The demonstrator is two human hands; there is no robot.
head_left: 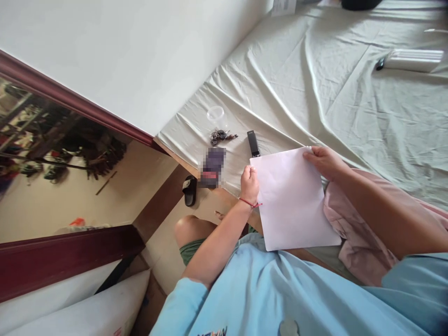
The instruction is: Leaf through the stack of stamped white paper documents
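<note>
A white sheet of paper (296,205) lies across my lap, held up by its two far corners. My left hand (249,184), with a red string at the wrist, is closed on the paper's left edge near the far corner. At the far right corner my right hand (324,161) pinches the sheet between thumb and fingers. A small black device (252,143) lies on the bed just beyond the paper's far left corner. Left of it are a dark blurred-out object (213,167), a tangle of dark beaded cord (221,136) and a clear plastic cup (215,114).
The bed is covered by a wrinkled pale green sheet (280,93). A pale pink cloth (357,224) is bunched by my right forearm. Farther right lies a silvery-white object (413,60). A black slipper (189,190) is on the floor, with a dark red door frame (70,102) at left.
</note>
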